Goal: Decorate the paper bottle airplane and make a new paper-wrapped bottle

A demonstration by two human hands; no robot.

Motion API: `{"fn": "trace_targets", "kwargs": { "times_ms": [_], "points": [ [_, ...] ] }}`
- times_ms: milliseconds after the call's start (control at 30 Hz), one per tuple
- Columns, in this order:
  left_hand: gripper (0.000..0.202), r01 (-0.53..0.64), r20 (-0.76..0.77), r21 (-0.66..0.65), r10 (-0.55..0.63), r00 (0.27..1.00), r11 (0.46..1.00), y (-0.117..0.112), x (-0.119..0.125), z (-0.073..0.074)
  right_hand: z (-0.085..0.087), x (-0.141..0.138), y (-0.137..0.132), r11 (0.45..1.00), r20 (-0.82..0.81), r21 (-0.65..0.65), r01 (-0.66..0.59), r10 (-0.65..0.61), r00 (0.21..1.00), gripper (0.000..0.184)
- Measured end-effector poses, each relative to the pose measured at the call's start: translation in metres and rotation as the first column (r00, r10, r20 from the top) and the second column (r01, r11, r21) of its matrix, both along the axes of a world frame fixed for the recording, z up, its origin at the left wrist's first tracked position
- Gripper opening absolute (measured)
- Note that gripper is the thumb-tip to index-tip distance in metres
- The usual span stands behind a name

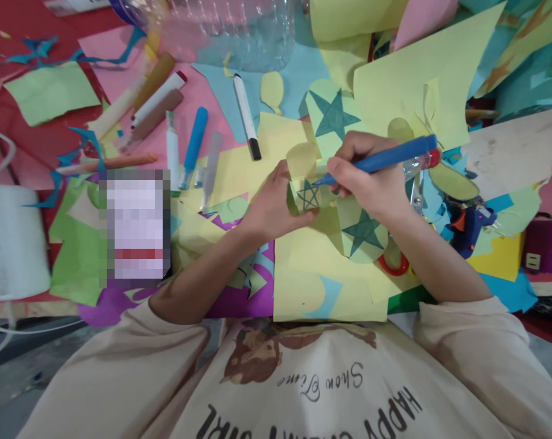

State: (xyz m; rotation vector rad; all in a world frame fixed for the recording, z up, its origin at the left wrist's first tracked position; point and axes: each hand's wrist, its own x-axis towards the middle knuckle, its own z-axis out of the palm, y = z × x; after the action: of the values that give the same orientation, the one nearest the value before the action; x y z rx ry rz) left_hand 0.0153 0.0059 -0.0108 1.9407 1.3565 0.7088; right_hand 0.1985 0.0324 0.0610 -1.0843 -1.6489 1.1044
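Note:
My right hand (371, 174) grips a blue marker (390, 155), its tip touching or just over a small yellow paper piece (302, 160). On that piece is a drawn outline of a five-pointed star (309, 195). My left hand (276, 204) curves around the paper's left side, thumb and forefinger at its edges. A dark green star on pale green paper (334, 114) lies above my hands. Another filled green star (362, 232) sits below my right hand, on a rounded pale piece. Beneath everything lies a large yellow sheet (312, 262).
Several markers, including a black-capped one (247, 116) and a blue one (195, 140), lie at left. A clear plastic bottle (253, 30) stands at the back. A blurred phone-like rectangle (136, 225) is at left. Red-handled scissors (393, 263) and a blue glue gun (472, 228) lie right.

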Motion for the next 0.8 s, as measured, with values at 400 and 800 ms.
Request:
{"fn": "trace_targets", "kwargs": {
  "times_ms": [400, 800],
  "points": [
    [0.069, -0.081, -0.015, -0.046, 0.08, 0.997, 0.996, -0.003, 0.002, 0.0, 0.01, 0.004, -0.004, 0.999, 0.02, 0.044, -0.014, 0.013, 1.0, 0.035],
    [0.068, -0.076, -0.006, 0.007, 0.076, 0.997, 0.997, -0.003, -0.002, -0.003, 0.001, -0.003, -0.004, 0.996, 0.128, 0.08, -0.029, 0.019, 0.992, 0.041]
  ]
}}
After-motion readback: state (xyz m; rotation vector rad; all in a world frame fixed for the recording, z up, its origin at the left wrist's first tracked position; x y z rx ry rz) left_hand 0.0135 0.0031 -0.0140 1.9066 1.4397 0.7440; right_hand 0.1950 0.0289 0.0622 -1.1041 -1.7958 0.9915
